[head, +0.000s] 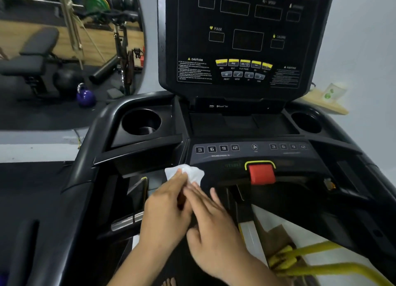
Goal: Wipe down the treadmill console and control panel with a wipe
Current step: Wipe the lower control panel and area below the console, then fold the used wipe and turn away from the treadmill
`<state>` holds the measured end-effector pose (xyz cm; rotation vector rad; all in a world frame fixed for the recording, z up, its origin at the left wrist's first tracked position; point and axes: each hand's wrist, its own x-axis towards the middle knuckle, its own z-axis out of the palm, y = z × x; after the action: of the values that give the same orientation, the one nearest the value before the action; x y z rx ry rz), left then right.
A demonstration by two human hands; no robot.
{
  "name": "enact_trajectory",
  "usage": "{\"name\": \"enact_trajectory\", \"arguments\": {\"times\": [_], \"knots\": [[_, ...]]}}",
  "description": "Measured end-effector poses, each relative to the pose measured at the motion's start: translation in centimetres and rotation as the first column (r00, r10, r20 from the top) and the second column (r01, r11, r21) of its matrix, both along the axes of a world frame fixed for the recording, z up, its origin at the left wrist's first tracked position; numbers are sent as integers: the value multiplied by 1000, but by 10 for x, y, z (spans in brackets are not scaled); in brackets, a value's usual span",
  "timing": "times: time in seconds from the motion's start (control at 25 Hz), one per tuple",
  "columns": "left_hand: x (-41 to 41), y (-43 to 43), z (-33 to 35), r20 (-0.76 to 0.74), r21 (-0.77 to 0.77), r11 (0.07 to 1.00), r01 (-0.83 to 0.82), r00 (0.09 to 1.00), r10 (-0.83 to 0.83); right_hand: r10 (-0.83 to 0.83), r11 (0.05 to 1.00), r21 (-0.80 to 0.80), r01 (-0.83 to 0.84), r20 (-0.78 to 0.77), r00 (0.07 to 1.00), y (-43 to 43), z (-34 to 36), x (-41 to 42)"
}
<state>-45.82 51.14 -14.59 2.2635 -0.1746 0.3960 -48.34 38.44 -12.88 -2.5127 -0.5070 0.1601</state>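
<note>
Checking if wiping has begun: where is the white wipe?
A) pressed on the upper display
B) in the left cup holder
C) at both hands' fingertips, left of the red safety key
C: the left hand pinches the wipe and the right hand touches it, beside the red safety key.

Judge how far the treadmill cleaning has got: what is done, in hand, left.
Done: nothing visibly wiped yet. In hand: the left hand pinches the white wipe below the control panel; the right hand touches it with straight fingers. Left: control panel and upright console.
</note>
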Motion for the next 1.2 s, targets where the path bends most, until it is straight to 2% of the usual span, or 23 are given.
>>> {"name": "enact_trajectory", "arguments": {"times": [0.12,0.24,0.36,0.48,0.64,0.8,0.88,1.0,1.08,1.2], "knots": [[-7,3,-3,72,34,998,-47,996,44,15,997,70,-11,-65,998,-6,15,-10],[-9,2,8,155,51,996,-73,986,65,-56,987,143,77,-146,988,-28,20,-22],[-23,-23,39,60,-152,988,16,998,-6,-176,909,380,174,-28,984,-62,30,-42],[-41,-66,70,-33,-369,900,232,964,-262,-448,746,567,350,37,894,-114,57,-62],[-69,-138,94,-33,-440,736,515,810,-586,-588,599,610,519,-105,802,-178,78,-107],[-108,-220,102,-27,-479,624,617,700,-713,-673,454,662,597,-184,716,-237,85,-179],[-129,-254,107,-26,-561,556,613,658,-753,-720,361,692,626,-219,658,-258,86,-208],[-166,-301,110,-67,-693,428,580,539,-840,-788,208,706,677,-289,544,-289,84,-252],[-183,-329,111,-116,-776,341,530,412,-904,-822,100,714,693,-333,462,-306,81,-277],[-205,-371,110,-155,-878,216,427,173,-973,-890,-61,780,622,-324,319,-330,79,-312]]}}
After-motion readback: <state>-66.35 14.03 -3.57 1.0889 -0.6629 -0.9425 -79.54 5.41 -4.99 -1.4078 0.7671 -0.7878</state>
